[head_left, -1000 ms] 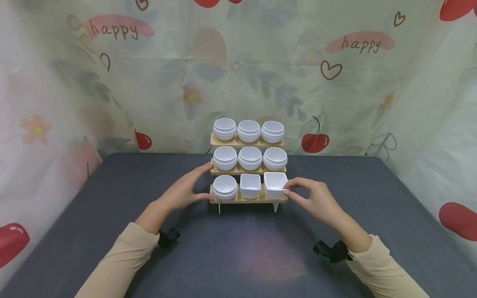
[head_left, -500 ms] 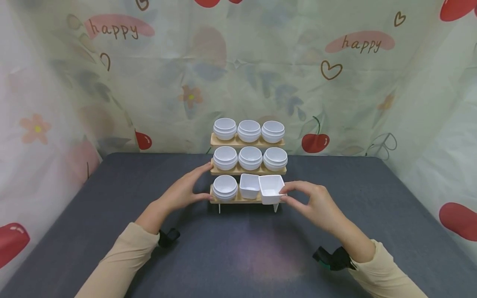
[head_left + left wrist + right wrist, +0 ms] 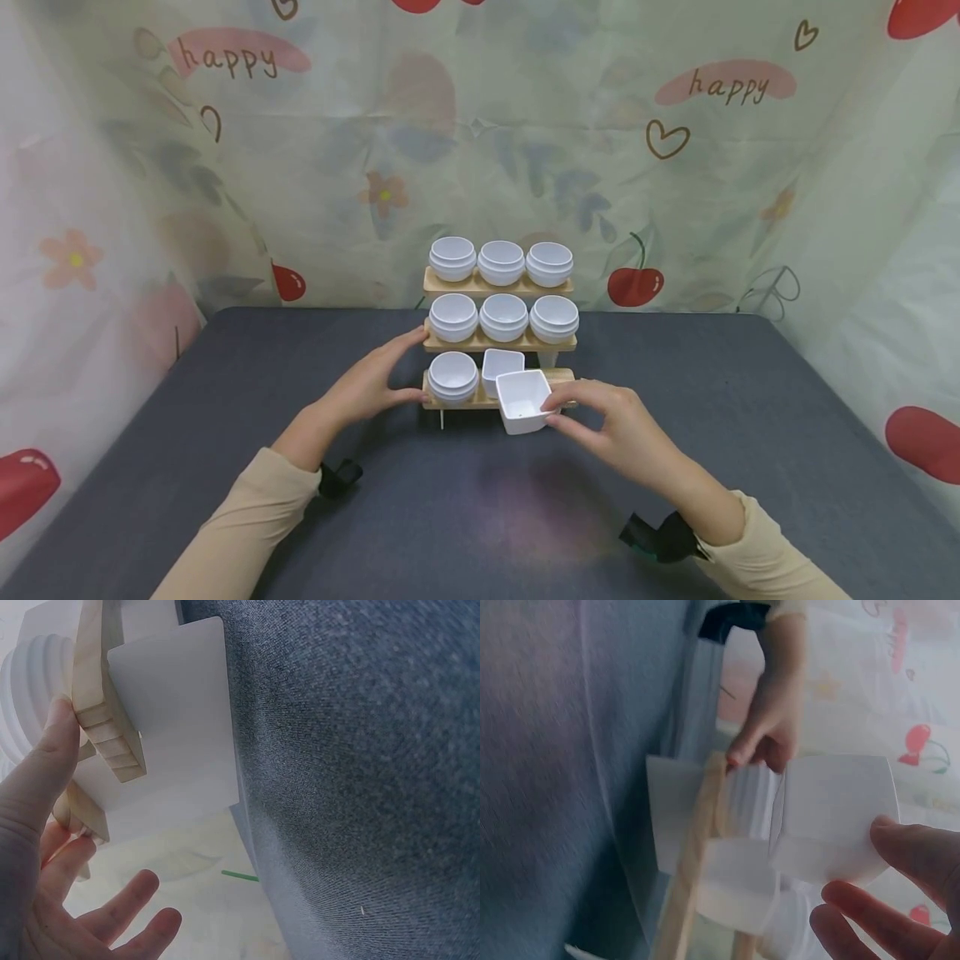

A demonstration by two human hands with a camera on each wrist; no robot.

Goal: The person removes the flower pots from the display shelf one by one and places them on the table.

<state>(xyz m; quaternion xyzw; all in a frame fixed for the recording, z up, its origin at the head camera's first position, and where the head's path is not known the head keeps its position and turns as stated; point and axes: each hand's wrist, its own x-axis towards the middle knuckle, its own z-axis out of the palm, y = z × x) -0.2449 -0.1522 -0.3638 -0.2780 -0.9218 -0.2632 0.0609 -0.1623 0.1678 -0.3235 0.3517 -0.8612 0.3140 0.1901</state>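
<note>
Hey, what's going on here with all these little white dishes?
A person is working at a three-tier wooden rack of small white dishes on a dark table. Their right hand pinches a square white cup, held clear of the bottom tier's right end, in front of the rack. Their left hand rests against the rack's left side. A round bowl and another square cup sit on that tier.

grey table point(image 3: 750, 400), cherry-print curtain point(image 3: 675, 167)

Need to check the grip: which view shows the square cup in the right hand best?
The head view: the square cup is pinched by the right hand, clear of the rack. Right wrist view shows its side, blurred; left wrist view misses it.
</note>
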